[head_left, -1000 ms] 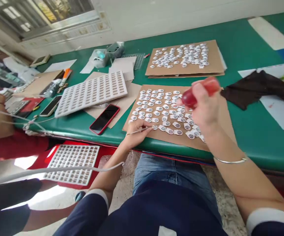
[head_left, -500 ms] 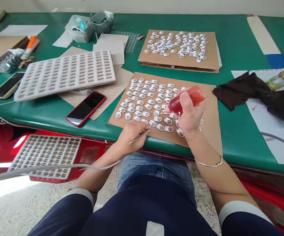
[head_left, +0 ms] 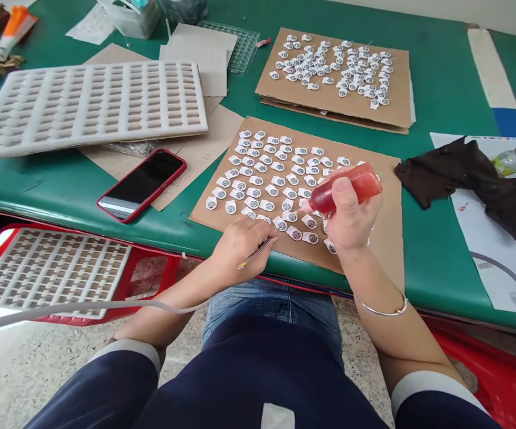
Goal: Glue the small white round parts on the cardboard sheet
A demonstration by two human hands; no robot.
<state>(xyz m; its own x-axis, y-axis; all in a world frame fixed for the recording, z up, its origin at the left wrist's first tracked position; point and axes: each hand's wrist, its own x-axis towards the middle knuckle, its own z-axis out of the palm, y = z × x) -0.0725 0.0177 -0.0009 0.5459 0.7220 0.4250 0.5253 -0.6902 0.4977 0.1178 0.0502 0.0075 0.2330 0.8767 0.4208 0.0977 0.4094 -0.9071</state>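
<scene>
My right hand [head_left: 351, 223] is wrapped around a squeeze bottle [head_left: 323, 198] of red liquid, tilted with its thin nozzle pointing down and left. The nozzle tip is at or just above one of the small white tagged pieces [head_left: 290, 217]; contact cannot be made out. Several rows of these pieces, each with a round dark-patterned face, lie on a brown cardboard sheet [head_left: 387, 196]. At the sheet's front edge, my left hand [head_left: 240, 244] is closed on slim metal tweezers [head_left: 252, 257]. Their tips are close to the front pieces, partly hidden by the fingers.
Behind lies a second cardboard stack [head_left: 271, 98] bearing more pieces. To the left are a red-cased phone [head_left: 144, 183] and a white slotted tray [head_left: 92, 107]. Dark cloth [head_left: 441, 167] and a lidded jar [head_left: 515, 158] lie right. A grey cable [head_left: 151, 304] crosses my left forearm.
The view has tilted and moved slightly nearer, shifting the phone and tray leftward in the picture. Both hands keep their holds, with the nozzle still near the same front pieces.
</scene>
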